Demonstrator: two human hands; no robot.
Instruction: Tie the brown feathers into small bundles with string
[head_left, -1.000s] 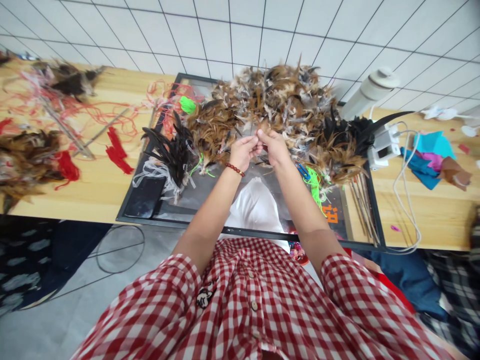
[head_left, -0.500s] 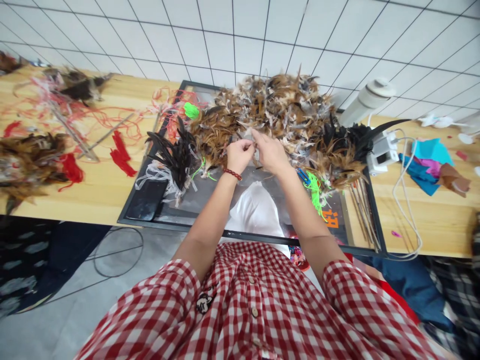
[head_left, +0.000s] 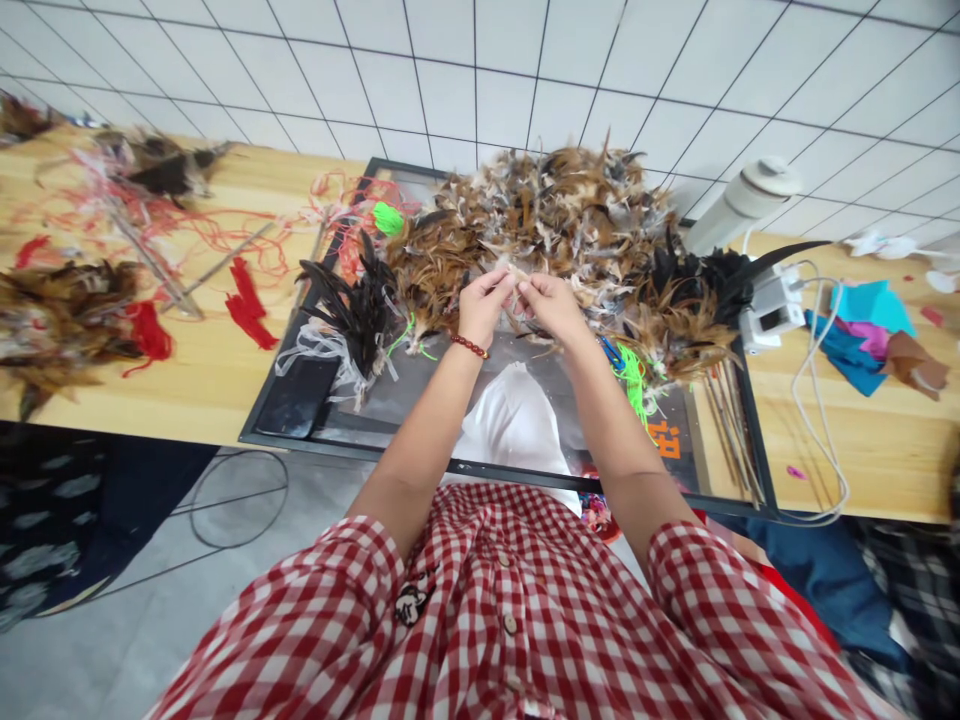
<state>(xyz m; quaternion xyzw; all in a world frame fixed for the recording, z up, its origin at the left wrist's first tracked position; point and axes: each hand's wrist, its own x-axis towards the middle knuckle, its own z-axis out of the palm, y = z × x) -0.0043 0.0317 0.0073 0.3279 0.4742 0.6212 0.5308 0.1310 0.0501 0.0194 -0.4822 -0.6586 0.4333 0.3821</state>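
Note:
My left hand [head_left: 482, 308], with a red bead bracelet at its wrist, is closed in a pinch close to the front of a large pile of brown feathers [head_left: 555, 200]. Just beside it, my right hand [head_left: 551, 308] is pinched too, the fingertips of both nearly touching. Something small and pale shows between the fingers, too blurred to name. Black feathers [head_left: 360, 310] lie left of my hands. Bright green cord [head_left: 636, 380] lies by my right forearm, beside a small blue tool [head_left: 611, 352].
A black-framed tray [head_left: 420, 458] lies under the feathers, with a dark phone [head_left: 292, 398] at its left. Thin sticks [head_left: 727, 430], a white charger [head_left: 772, 310] and a pale bottle [head_left: 742, 205] stand or lie right. Red tassels [head_left: 249, 305] lie left. People's legs show at both sides.
My right hand's extended fingers have drawn back and bent into a pinch. My left hand has turned slightly, its fingertips now higher. The view has shifted slightly.

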